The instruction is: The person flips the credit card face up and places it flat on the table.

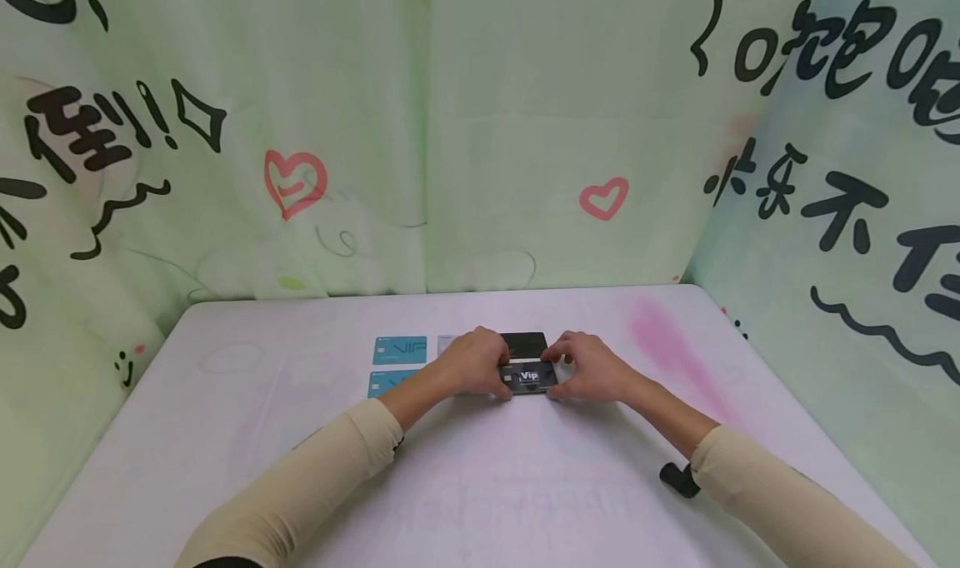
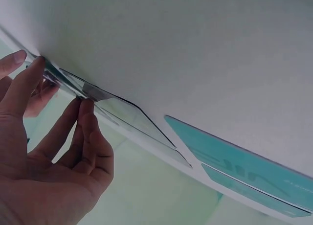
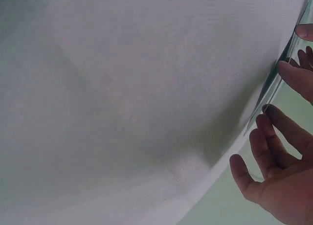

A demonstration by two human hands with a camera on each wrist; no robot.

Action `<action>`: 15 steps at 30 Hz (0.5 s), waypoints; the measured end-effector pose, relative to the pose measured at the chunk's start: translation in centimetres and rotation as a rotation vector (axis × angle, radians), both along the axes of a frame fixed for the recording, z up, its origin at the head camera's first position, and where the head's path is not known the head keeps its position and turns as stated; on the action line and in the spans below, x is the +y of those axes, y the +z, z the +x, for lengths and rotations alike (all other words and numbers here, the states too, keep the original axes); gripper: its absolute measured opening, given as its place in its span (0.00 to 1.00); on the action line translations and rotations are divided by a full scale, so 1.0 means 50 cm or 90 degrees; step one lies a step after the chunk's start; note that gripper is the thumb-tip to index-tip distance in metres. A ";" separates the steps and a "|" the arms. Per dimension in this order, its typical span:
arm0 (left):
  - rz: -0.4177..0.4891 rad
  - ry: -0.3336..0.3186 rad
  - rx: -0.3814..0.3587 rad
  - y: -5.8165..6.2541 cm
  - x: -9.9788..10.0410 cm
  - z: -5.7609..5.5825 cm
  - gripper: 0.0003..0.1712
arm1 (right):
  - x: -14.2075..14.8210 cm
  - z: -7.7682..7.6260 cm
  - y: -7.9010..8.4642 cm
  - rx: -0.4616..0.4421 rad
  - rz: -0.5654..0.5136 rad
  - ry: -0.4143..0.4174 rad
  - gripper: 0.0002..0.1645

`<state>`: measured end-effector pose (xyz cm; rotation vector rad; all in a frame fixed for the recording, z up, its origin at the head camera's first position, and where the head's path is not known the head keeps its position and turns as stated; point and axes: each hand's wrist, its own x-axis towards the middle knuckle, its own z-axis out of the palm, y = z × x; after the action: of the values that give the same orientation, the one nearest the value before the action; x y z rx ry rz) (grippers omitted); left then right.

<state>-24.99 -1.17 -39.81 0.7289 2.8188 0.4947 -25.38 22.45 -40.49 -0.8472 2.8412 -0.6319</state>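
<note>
A black card printed "Vip" lies in the front row on the table, between both hands. At its left end, my left hand pinches the card's long edges with thumb and fingertips. My right hand pinches the opposite end in the same way. Just behind lies another dark card, partly covered by the fingers. In the left wrist view, silvery cards sit beside the left fingertips, mostly hidden by that hand in the head view.
Two blue cards, one behind and one in front, lie left of the left hand. A pale card's corner shows beside them. The white table meets a printed green curtain at its back edge.
</note>
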 end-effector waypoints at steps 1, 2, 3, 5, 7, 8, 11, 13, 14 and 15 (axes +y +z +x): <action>-0.002 -0.002 0.002 -0.001 0.001 -0.001 0.25 | 0.000 0.000 -0.001 0.000 0.001 -0.001 0.28; -0.003 -0.004 0.004 -0.002 0.001 -0.002 0.25 | -0.001 0.000 -0.001 0.000 0.001 -0.002 0.28; -0.004 -0.006 0.006 -0.002 0.002 -0.002 0.24 | -0.001 0.000 -0.002 0.002 0.002 -0.002 0.28; -0.006 -0.007 0.005 -0.002 0.003 -0.003 0.24 | -0.002 0.000 -0.002 0.006 0.001 0.000 0.28; -0.007 -0.006 0.001 -0.002 0.004 -0.003 0.23 | -0.002 -0.001 -0.003 0.008 0.001 0.002 0.28; -0.008 -0.005 0.000 -0.002 0.004 -0.003 0.23 | -0.003 -0.001 -0.003 0.007 0.001 0.001 0.28; -0.007 -0.004 -0.003 -0.001 0.003 -0.002 0.22 | -0.004 -0.004 -0.004 0.004 0.002 0.001 0.28; -0.005 -0.002 -0.002 0.000 0.001 -0.002 0.22 | -0.007 -0.006 -0.004 0.001 0.002 0.002 0.28; -0.005 -0.001 0.000 0.000 -0.001 -0.002 0.21 | -0.009 -0.008 -0.005 0.001 0.002 0.002 0.28; -0.005 0.000 0.003 -0.001 -0.002 -0.003 0.21 | -0.010 -0.009 -0.005 0.001 0.001 0.003 0.28</action>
<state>-25.12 -1.26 -39.83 0.7304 2.8237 0.4810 -25.82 21.94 -40.75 -0.8536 2.8396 -0.6280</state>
